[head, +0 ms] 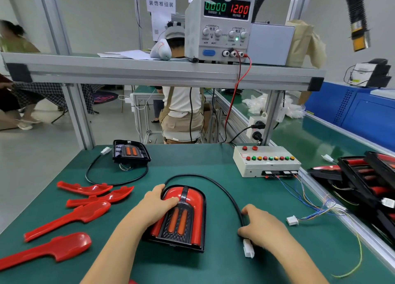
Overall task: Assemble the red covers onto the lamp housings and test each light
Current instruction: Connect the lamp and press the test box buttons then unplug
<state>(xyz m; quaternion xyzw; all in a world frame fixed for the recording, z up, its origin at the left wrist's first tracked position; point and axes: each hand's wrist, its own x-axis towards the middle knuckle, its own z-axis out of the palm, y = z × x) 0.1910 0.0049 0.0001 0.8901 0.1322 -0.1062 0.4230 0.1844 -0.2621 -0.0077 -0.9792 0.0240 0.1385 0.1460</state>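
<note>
Red cover is already on the lamp housing, sitting mid green worktop, close to us. Our left grip lies on top of it, fingers stretched flat across the cover, nothing pinched. Our right grip is just right of the housing with its fingers curled round the black cable, which loops out from the housing's far end. The cable's white plug pokes out below that grip.

Four loose red covers lie spread out on the left. Another housing, no red cover on it, sits at the far left with its own cable. The test box with its row of coloured buttons is at the far right. A white connector on thin coloured wires lies between it and our right grip. The power supply up on the shelf reads 0.000 A and 12.00 V. More lamps are stacked off to the right.
</note>
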